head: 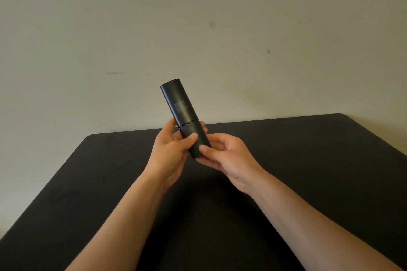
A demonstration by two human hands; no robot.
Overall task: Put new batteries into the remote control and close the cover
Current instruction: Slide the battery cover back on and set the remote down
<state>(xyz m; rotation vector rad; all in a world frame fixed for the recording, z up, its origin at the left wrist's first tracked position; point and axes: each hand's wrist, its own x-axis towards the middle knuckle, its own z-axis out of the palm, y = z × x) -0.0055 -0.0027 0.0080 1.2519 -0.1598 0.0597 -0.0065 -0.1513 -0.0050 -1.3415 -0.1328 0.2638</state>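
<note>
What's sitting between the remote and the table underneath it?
Nothing: in the head view the remote is held up by the left hand and right hand above the bare black table.

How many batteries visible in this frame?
0. None on the black table, none in the left hand or right hand. Both hold the remote control, back facing camera; any could be hidden behind its cover.

One remote control [179, 103] is seen, its back turned to the camera, and one battery cover [196, 141] is counted on its lower part. Two bare hands are shown: one left hand [170, 153] and one right hand [229, 157]. One dark table [308, 160] is counted beneath them. One pale wall [198, 17] is seen behind.
</note>
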